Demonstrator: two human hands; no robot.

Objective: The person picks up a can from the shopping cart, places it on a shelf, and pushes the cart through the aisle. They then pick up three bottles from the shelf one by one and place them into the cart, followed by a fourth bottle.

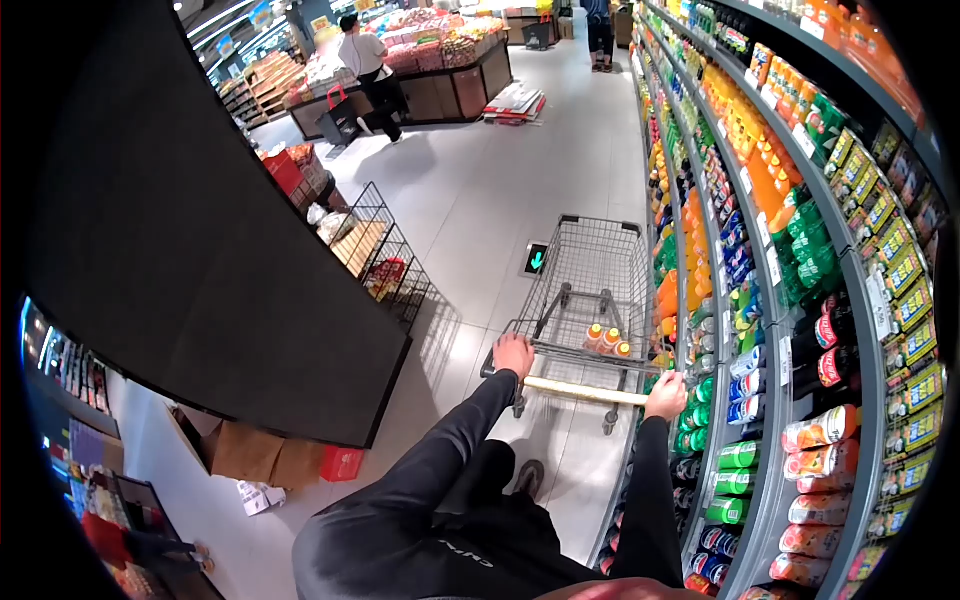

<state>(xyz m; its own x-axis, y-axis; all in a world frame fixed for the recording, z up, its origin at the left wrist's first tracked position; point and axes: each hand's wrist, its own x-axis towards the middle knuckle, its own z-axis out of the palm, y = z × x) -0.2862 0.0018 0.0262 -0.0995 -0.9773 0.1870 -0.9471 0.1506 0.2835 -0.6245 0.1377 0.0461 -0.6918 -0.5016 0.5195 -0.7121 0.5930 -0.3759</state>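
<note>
A wire shopping cart stands ahead of me, beside the drink shelves. My left hand is closed around the left end of its handle area, near the basket corner. At the other end of the pale handle bar, my right hand is wrapped in a fist, close to the shelf edge. Three small bottles with orange caps stand together in the near end of the basket. My fingers' undersides are hidden.
Shelves of drinks run along the right, very near the cart. A large dark panel and a wire rack stand left. A person is by a produce display; another person stands farther down the aisle.
</note>
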